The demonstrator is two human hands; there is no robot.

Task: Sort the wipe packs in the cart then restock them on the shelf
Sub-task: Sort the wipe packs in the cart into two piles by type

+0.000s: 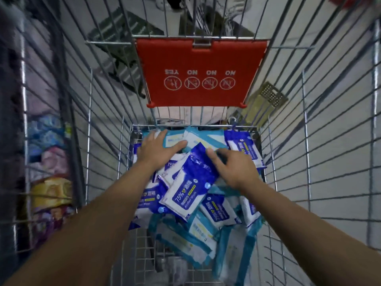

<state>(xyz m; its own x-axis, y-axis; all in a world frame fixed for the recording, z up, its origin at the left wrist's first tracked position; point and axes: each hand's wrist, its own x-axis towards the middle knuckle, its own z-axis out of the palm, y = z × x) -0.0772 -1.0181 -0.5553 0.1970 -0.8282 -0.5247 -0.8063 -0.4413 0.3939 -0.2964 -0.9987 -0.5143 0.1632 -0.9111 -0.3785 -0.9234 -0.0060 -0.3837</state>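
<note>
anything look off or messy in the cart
Yes: dark blue packs and teal packs lie mixed in one heap in the cart, tilted and overlapping, not sorted. No pack looks torn.

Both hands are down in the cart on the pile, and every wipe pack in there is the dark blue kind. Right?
Not every pack. The head view shows the left hand and right hand on the pile in the cart, but the dark blue packs lie mixed with teal-edged packs.
</note>
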